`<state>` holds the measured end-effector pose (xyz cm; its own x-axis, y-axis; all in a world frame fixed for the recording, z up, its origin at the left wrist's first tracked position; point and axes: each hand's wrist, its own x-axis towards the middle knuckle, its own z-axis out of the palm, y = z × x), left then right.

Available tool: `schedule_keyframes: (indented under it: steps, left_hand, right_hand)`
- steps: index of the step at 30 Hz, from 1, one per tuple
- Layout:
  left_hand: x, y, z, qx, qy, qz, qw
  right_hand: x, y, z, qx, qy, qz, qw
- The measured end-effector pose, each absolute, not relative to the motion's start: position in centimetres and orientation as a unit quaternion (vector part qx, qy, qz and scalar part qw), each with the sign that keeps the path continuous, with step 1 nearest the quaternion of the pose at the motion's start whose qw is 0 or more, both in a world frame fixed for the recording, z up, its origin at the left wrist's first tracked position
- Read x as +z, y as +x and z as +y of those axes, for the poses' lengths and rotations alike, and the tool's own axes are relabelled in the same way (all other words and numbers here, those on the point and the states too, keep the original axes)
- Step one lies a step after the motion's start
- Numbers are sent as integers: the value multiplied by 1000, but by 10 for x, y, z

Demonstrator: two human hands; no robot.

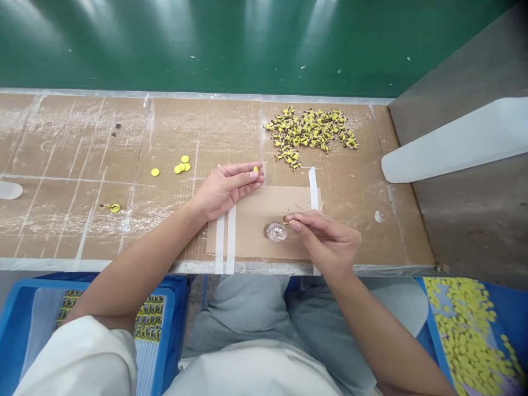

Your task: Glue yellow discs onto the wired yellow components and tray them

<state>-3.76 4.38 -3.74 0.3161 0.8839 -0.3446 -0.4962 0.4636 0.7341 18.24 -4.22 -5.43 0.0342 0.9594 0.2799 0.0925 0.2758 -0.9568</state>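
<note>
Yellow shows at the edge of the small disc (pixel 256 170) that my left hand (pixel 233 190) holds, thumb and fingertips clamped on it, above the far edge of the cardboard sheet (pixel 256 220). My right hand (pixel 330 236) has its thumb and finger closed on a tiny yellow piece (pixel 286 223), just beside the clear round dish (pixel 275 232) that sits on the cardboard. White tape strips (pixel 231 242) cross the sheet and reach the near edge of the brown worktop (pixel 173 126). Beyond my hands, towards the right, lies a heap of yellow-and-dark figures (pixel 309 129). Left of my left hand are some loose yellow discs (pixel 155 172), and further left, nearer me, one figure on a disc (pixel 115 208). Below the worktop, a blue tray (pixel 175 319) on my left holds rows of yellow-and-dark pieces (pixel 150 319); a blue bin (pixel 509 308) on my right holds many yellow discs (pixel 466 330).
</note>
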Motion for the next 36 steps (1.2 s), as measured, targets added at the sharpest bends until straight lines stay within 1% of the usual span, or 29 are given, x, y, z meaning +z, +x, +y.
schedule_keyframes:
  steps: [11, 36]
  left_hand:
    - [-34, -38, 43, 437, 266, 382, 770]
    - [-36, -40, 42, 433, 260, 359, 785]
  right_hand:
    - [-49, 180, -43, 425, -463, -551, 549]
    - [-49, 182, -42, 415, -450, -587, 530]
